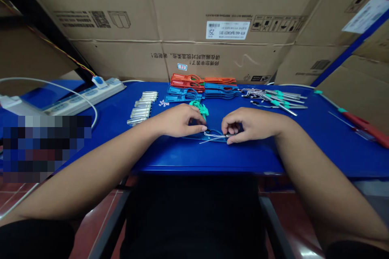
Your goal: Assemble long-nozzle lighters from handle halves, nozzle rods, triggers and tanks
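My left hand [184, 120] is closed, thumb and fingers pinched at the ends of thin white wires [214, 134] near a small dark piece. My right hand [252, 125] is also closed, its thumb and fingertips on a short dark rod-like part [229, 135] where the wires meet. A thin pale strip sticks out to the left from that part. Beneath both hands a blue plastic half-shell [194, 138] lies on the table, partly hidden by the fingers. Just beyond my left fingertips is a heap of small green plastic pieces [199, 108].
Stacked orange shells [220, 80] and blue shells [220, 90] lie behind the hands. Clear tubes [141, 109] and small white bits [164, 104] sit left; wired metal rods with green parts [281, 99] lie right. A power strip [71, 101] and red-handled tool [361, 123] flank the blue table [188, 160].
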Action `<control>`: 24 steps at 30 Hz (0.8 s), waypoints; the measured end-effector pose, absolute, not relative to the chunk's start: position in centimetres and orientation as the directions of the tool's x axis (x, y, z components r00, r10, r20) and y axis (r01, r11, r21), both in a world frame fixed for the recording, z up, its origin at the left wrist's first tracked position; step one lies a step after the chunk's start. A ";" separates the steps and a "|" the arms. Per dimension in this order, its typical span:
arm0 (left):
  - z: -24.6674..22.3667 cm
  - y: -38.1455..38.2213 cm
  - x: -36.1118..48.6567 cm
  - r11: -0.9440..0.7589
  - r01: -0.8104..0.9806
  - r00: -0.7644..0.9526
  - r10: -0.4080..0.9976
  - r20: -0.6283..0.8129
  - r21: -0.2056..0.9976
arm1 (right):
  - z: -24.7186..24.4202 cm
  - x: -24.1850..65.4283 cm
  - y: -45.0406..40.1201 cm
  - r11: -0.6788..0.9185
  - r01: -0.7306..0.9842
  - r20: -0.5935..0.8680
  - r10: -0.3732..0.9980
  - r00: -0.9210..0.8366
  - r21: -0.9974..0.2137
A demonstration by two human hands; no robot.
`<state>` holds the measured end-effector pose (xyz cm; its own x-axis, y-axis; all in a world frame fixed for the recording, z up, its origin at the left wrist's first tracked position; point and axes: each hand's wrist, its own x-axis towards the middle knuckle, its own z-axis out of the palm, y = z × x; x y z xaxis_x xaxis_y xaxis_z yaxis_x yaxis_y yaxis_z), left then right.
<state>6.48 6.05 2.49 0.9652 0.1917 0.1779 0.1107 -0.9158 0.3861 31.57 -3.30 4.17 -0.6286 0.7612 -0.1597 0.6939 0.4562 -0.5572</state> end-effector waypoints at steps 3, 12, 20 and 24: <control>2.9 6.0 6.3 -0.910 0.076 0.975 0.154 0.163 0.407 | 4.3 31.3 -3.5 0.462 0.681 -0.155 0.753 -0.640 -0.568; 3.0 5.3 6.4 -0.914 -0.018 0.982 0.059 0.177 0.405 | 3.7 30.6 -3.7 0.405 0.682 -0.254 0.716 -0.651 -0.609; 2.7 5.3 6.5 -0.936 -0.051 0.949 0.063 0.309 0.348 | 2.7 28.9 -3.1 0.639 0.625 0.149 0.743 -0.653 -0.448; 2.6 5.3 6.5 -0.937 -0.052 0.940 0.071 0.334 0.346 | 2.0 28.6 -2.9 0.660 0.603 0.178 0.727 -0.663 -0.449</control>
<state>6.48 5.26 2.57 0.9398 0.0710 0.3343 -0.0521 -0.9369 0.3456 28.61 -2.91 2.00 -0.6632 0.7270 0.1779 0.6029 0.6598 -0.4486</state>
